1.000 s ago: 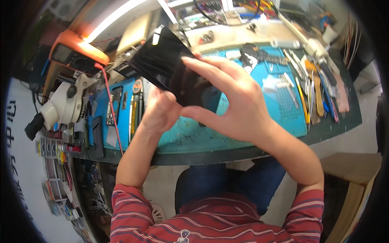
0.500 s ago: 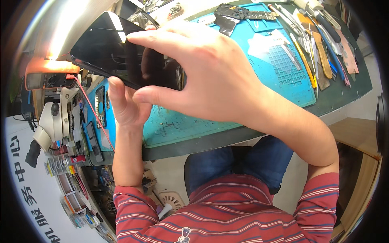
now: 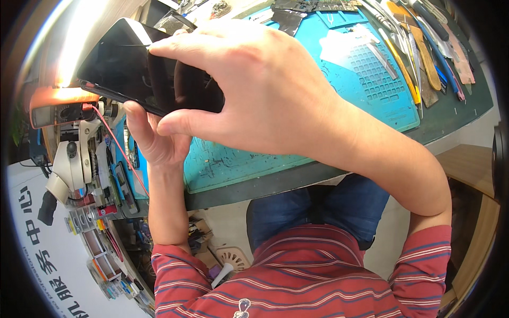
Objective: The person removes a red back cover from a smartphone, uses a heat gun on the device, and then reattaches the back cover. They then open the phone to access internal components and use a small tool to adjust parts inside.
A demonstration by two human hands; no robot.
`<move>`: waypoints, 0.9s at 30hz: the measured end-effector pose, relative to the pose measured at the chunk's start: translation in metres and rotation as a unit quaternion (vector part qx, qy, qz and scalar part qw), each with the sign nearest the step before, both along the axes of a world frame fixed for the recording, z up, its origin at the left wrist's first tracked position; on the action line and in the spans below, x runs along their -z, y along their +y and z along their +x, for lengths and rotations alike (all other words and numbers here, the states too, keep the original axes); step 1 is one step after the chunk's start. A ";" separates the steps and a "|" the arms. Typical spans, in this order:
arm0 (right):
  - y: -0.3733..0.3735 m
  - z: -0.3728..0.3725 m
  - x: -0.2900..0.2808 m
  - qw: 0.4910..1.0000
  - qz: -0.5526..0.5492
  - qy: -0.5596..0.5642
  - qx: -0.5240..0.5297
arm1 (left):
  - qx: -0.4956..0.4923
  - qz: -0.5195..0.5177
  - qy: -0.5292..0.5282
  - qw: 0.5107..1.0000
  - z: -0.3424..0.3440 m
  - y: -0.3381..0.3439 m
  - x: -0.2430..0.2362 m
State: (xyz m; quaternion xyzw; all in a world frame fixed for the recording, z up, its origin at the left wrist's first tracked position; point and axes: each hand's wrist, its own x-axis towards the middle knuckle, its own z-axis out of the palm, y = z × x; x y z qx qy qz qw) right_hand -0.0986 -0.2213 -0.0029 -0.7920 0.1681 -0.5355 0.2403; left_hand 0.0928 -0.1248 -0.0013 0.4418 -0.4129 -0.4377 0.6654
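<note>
Head view; clock face taken on the picture. Item: right hand (image 3: 260,93), at 12 o'clock; black glossy slab, phone-like (image 3: 119,66), grasped by its end, forefinger laid across the face, thumb at the near edge. Item: left hand (image 3: 159,139), between 9 and 10 o'clock; same slab supported, thumb pressed to the near edge, remaining fingers largely hidden.

Hazards, as judged: a slip or drop could be caused by either thumb being eased off the smooth edge; the face could be smudged by the fingers laid on it. Two dark layers are suggested along the near edge; whether they are joined cannot be told. If loose, they could be skewed by uneven pressure.

Position: slab placed at 10 o'clock, between both hands, its far end projected beyond the right forefinger's tip toward 10.

Surroundings: blue work mat (image 3: 228,172), partly covered by the right hand; orange meter (image 3: 61,100), between 9 and 10, with red lead (image 3: 122,147); bright lamp (image 3: 77,45), at 10; yellow slender tool (image 3: 401,68), among others laid out at 2.
</note>
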 end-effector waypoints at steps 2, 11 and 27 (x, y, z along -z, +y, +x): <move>0.000 0.001 0.000 1.000 -0.004 0.000 0.003 | 0.003 -0.002 0.007 1.000 0.001 0.000 0.000; -0.004 0.004 0.002 1.000 -0.018 -0.014 0.009 | 0.077 -0.044 0.097 0.991 -0.005 -0.007 -0.001; -0.007 0.006 -0.007 0.997 -0.025 0.066 0.025 | -0.060 -0.042 0.007 0.997 -0.005 -0.008 -0.004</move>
